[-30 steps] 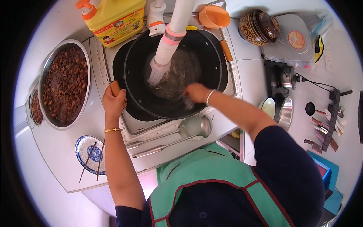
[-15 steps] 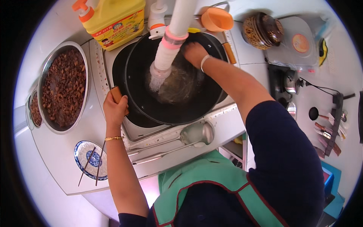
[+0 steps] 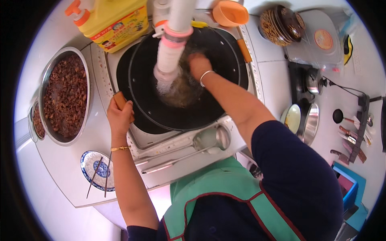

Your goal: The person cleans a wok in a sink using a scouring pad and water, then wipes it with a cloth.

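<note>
A large black wok [image 3: 213, 100] sits over the sink, tilted a little. Its left wooden handle [image 3: 120, 101] is in the grip of my left hand [image 3: 119, 118], fingers wrapped round it. Inside the wok, my right hand [image 3: 200, 66] is curled and low against the inner wall, blurred by motion; what its fingers hold, if anything, I cannot make out. Water [image 3: 177, 94] swirls in the bottom. It pours from a white faucet hose [image 3: 170, 56] with pink rings, which hangs over the wok just left of my right hand.
At the left stand a metal basin [image 3: 86, 100] of dark brown chopped food and a patterned plate [image 3: 87, 166] with chopsticks [image 3: 95, 176]. A yellow jug [image 3: 120, 24] and an orange container [image 3: 231, 14] are behind. Ladles [image 3: 177, 162] lie along the front; a lidded jar [image 3: 279, 26] is back right.
My right hand has moved left and slightly down inside the wok, closer to the faucet stream. The left hand keeps its hold on the handle. The view has shifted slightly.
</note>
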`<state>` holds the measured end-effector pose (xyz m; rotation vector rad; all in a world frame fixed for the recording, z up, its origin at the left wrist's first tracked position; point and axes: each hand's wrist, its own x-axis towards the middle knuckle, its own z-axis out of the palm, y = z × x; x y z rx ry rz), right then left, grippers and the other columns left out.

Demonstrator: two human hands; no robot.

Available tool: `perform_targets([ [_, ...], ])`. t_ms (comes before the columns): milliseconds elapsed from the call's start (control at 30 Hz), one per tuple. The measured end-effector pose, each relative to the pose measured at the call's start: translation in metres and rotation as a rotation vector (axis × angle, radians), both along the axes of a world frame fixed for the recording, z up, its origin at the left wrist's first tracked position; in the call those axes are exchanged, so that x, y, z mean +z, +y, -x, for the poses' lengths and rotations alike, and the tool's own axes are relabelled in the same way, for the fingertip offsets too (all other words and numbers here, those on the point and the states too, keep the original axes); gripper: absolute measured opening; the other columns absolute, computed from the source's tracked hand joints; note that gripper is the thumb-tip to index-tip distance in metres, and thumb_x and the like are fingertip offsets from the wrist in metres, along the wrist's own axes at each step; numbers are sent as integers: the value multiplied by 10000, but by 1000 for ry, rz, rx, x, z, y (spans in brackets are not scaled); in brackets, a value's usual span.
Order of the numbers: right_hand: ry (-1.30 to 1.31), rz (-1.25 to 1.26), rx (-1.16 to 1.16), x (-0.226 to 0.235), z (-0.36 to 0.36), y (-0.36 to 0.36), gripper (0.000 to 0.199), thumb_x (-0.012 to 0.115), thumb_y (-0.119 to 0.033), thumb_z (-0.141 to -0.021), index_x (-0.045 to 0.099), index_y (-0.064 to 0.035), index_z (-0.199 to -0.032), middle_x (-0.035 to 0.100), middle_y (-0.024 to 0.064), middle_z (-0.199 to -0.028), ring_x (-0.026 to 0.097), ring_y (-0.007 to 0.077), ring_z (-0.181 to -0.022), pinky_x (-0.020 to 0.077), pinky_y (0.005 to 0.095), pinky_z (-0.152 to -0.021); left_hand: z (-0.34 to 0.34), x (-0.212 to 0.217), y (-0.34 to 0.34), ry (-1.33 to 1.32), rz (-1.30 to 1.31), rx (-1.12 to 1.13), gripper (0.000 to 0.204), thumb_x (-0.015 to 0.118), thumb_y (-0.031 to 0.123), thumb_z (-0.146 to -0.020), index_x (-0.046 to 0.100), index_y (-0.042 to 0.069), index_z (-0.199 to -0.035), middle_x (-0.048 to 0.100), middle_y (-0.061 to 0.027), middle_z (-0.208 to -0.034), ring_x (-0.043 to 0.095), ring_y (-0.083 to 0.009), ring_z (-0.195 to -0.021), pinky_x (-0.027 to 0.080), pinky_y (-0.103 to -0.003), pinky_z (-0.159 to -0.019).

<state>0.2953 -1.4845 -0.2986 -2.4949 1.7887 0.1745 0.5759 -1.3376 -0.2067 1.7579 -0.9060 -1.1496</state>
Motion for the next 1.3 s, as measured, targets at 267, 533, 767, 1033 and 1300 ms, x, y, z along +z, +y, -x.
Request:
perform_targets([
  [267, -122, -131, 75, 15, 31, 20, 160, 542, -50, -719, 626, -54, -855, 616, 163, -885, 614, 313, -823, 511, 403, -709, -5, 0, 5, -20, -19, 31, 213, 613, 105, -765, 534, 0, -933, 546, -40, -655, 532, -104, -511, 446, -242, -458],
  [533, -190, -447, 395, 15, -3, 88, 210, 529, -102, -764, 625, -57, -946, 588, 164, -1008, 586, 312, -963, 487, 401, -817, -8, 0, 13, 42, -78, 61, 228, 606, 89, -780, 526, 2, -975, 540, -26, -644, 526, -94, -511, 432, -233, -439],
  [767, -83, -208, 263, -6, -58, 0, 308, 585, -126, -761, 603, -82, -1065, 577, 143, -1105, 560, 306, -1032, 483, 386, -843, -5, -3, 5, -56, -78, -14, 357, 642, 182, -792, 537, -7, -1076, 552, -48, -624, 521, -103, -485, 431, -240, -435],
  [1033, -675, -251, 77, 128, 28, 71, 334, 615, -178, -778, 590, -164, -1111, 554, 80, -1175, 569, 292, -993, 481, 370, -823, 56, 43, 109, -376, 373, -514, 236, 703, 103, -707, 598, 58, -914, 610, -105, -938, 579, -285, -895, 463, -347, -801],
  [1300, -861, -273, -65, 168, 65, 173, 249, 600, -109, -780, 619, -93, -1028, 566, 105, -1083, 625, 238, -825, 498, 311, -760, 133, 22, 161, -563, 368, -938, 179, 488, 52, -784, 554, 63, -951, 568, -124, -763, 590, -294, -721, 476, -384, -594],
])
